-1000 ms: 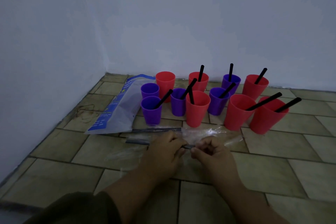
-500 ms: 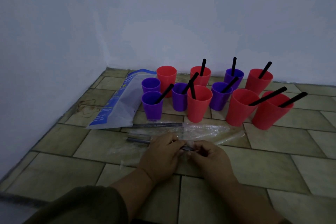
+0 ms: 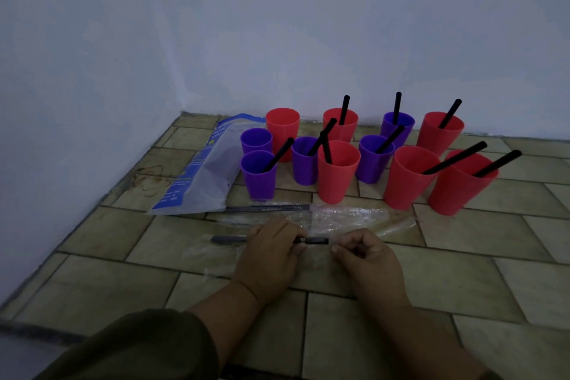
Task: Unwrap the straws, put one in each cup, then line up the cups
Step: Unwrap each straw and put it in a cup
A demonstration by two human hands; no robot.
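Note:
Several red and purple cups stand in a cluster on the tiled floor, most with a black straw leaning inside. The back-left red cup (image 3: 282,126) and the purple cup (image 3: 256,140) beside it hold no straw. My left hand (image 3: 271,251) grips a black straw (image 3: 314,240) lying level just above the floor, its bare right end sticking out. My right hand (image 3: 365,251) is closed just right of that end, pinching clear wrapper film. Another wrapped straw (image 3: 268,208) lies on the floor behind my hands.
A blue and clear plastic straw bag (image 3: 200,179) lies left of the cups. Crumpled clear wrappers (image 3: 348,216) are spread between my hands and the cups. White walls meet at a corner behind and to the left.
My hands have pulled apart: the right hand slid right with the wrapper, baring the straw's right end. The camera has tipped slightly, so the cups sit higher in view.

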